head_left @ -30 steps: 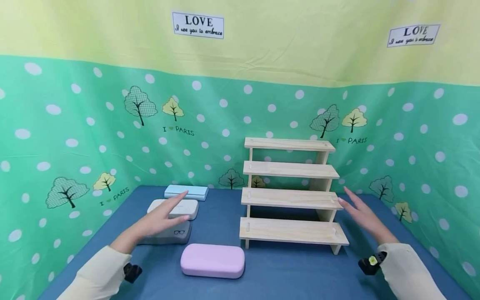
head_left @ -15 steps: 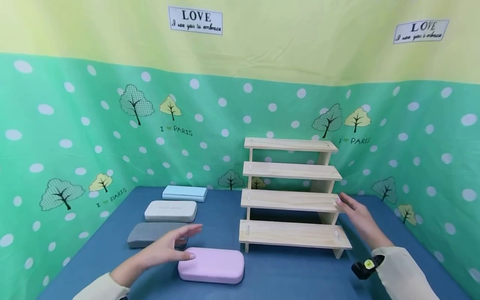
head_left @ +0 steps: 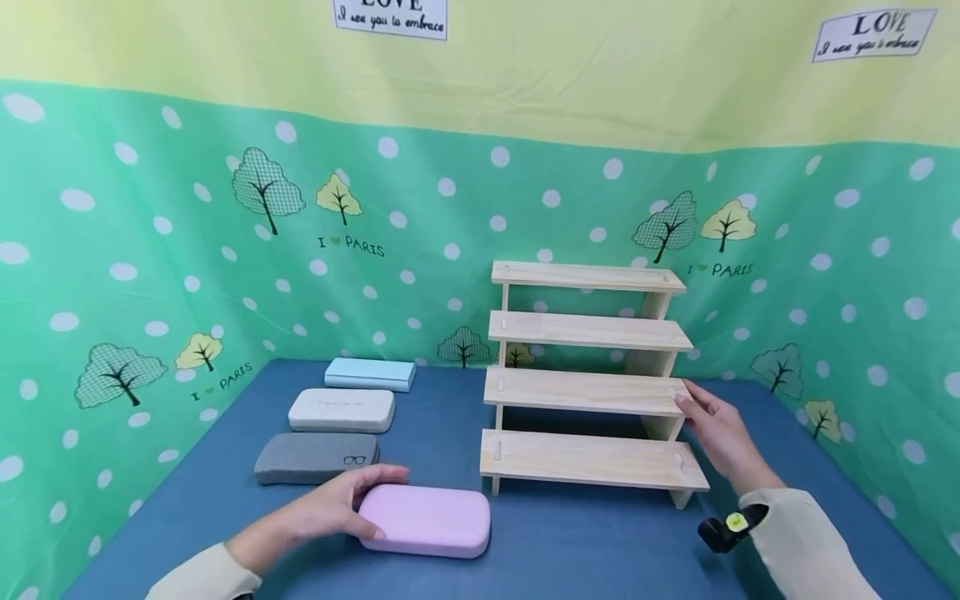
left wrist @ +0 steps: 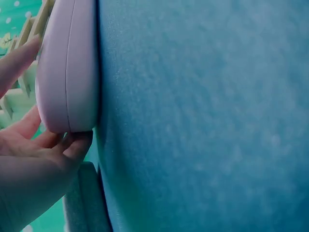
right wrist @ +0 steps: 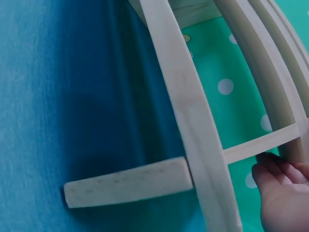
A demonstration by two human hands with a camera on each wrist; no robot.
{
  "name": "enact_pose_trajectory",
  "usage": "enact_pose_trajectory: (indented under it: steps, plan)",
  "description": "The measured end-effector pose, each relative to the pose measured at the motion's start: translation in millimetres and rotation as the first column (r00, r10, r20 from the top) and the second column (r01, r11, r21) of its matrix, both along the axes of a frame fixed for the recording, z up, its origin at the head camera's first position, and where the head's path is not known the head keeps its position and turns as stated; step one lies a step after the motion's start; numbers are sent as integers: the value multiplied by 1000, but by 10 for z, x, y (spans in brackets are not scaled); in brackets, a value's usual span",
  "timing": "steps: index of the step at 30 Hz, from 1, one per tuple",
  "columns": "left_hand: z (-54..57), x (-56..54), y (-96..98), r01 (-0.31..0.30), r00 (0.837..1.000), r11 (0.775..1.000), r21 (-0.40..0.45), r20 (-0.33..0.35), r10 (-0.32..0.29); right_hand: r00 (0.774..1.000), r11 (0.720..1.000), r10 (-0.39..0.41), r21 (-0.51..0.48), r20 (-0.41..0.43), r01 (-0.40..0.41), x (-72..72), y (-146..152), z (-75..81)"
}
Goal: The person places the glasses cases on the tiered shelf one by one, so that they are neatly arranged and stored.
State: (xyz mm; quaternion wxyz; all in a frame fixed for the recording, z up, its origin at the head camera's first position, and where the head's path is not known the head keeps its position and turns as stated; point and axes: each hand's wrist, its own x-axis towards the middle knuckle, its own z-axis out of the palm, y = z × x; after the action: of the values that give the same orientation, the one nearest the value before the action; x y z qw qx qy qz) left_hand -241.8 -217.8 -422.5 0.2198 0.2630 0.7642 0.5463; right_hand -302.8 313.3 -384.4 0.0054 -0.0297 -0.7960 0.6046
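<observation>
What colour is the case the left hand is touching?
The case is light pinkish purple, clearest in the head view.

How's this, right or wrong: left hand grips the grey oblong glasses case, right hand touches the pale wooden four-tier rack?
Wrong case: the head view shows the left hand gripping the smooth pink rounded case; the right hand does touch the pale wooden four-tier rack.

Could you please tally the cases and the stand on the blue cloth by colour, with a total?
Pink case: 1
Grey case: 1
White case: 1
Light-blue case: 1
Pale-wood stand: 1
Total: 5
</observation>
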Motion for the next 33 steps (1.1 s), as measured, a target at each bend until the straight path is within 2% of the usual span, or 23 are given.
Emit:
enact_pose_trajectory:
  steps: [6, 8, 12, 17, 24, 28, 33]
  plan:
    - [7, -2, -28, 77, 995, 992, -98, -55, -82, 1000, 998, -18, -62, -8, 17, -23, 9, -47]
    - [12, -9, -34, 91, 992, 989, -120, -77, -101, 998, 996, -57, -75, -5, 56, -54, 36, -86]
    - [5, -35, -46, 68, 981, 983, -171, -169, -98, 995, 991, -96, -98, -23, 93, -76, 34, -98]
    - [-12, -57, -67, 37, 958, 976, -215, -270, -96, 995, 991, -90, -106, -48, 84, -25, -55, -15]
    - [30, -67, -52, -9, 899, 965, -263, -425, -107, 992, 984, -123, -130, -34, 118, -1, -98, 22]
    - [61, -77, -37, 1, 899, 968, -251, -423, -111, 988, 979, -149, -141, -27, 144, 2, -94, 9]
    - [112, -79, -29, 28, 918, 968, -251, -377, -125, 987, 974, -160, -165, -28, 153, 34, -151, 27]
